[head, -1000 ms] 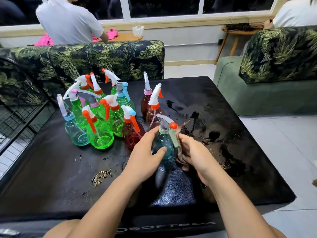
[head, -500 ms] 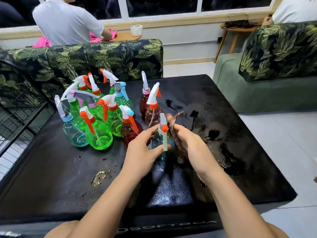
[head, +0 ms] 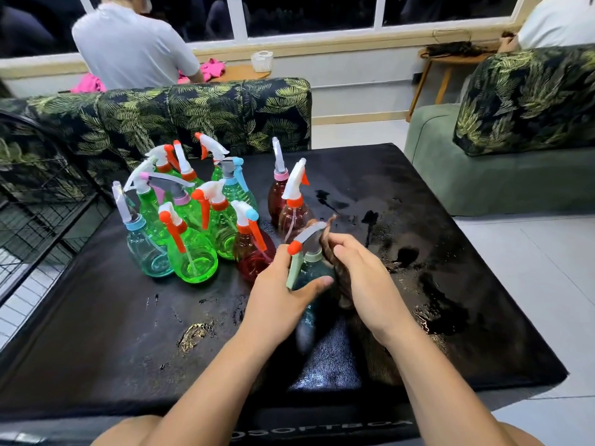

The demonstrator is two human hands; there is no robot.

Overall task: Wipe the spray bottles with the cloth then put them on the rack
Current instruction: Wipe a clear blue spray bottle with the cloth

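**Wiping step: you have the teal spray bottle [head: 317,270] upright on the black table mat [head: 96,317], between both hands.**

Your left hand [head: 280,300] curls round its near side, thumb across the front. Your right hand [head: 367,281] grips the bunched brown cloth [head: 341,281] and presses it against the bottle's right side and neck. The other spray bottles [head: 193,226] stand clustered just beyond, to the left. Next, I'd judge, work the cloth round body and trigger, then carry the bottle left to the wire rack [head: 42,201], clearing that cluster.
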